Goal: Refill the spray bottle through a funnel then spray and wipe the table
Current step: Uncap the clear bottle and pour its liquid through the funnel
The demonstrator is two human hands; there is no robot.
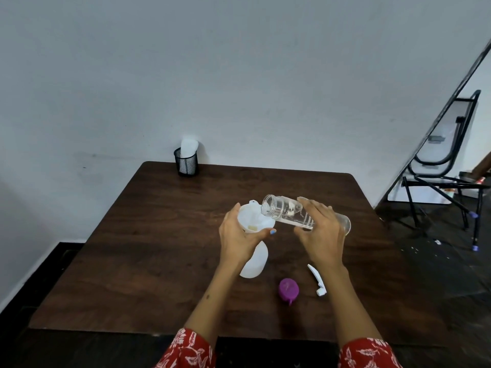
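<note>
Right now the white spray bottle (254, 261) stands mid-table with the funnel (255, 217) in its neck, steadied by the left hand (240, 236), whose fingers curl around the funnel's rim. The right hand (320, 229) wraps a tilted clear water bottle (289, 212), mouth over the funnel. Pouring seems nearly done, though any stream is hard to see; next comes lifting out the funnel and screwing on the sprayer head (317, 281) beside the purple cap (288, 288).

Dim, even indoor light; soft overall focus, wide-angle bending at edges.
</note>
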